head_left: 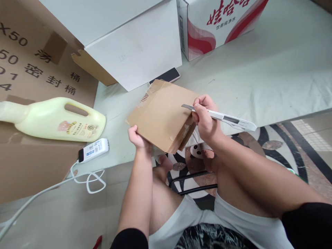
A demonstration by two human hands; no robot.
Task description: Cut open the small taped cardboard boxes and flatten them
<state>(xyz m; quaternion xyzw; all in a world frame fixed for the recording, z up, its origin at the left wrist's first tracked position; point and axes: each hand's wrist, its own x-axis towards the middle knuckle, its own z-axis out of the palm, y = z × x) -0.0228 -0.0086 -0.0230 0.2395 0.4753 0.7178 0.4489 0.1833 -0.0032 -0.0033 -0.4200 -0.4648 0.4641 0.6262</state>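
A small brown cardboard box is held tilted above my knees, at the near edge of the grey-white sheet. My left hand grips its lower left corner, fingers closed under it. My right hand is closed round a white utility knife. The knife's blade tip rests on the box's upper right edge. Torn tape shows on the box's right side flap.
A pale yellow jug lies on flat brown cardboard at left. A white power adapter with its cable sits beside it. A white box, a phone and a red-and-white carton stand behind.
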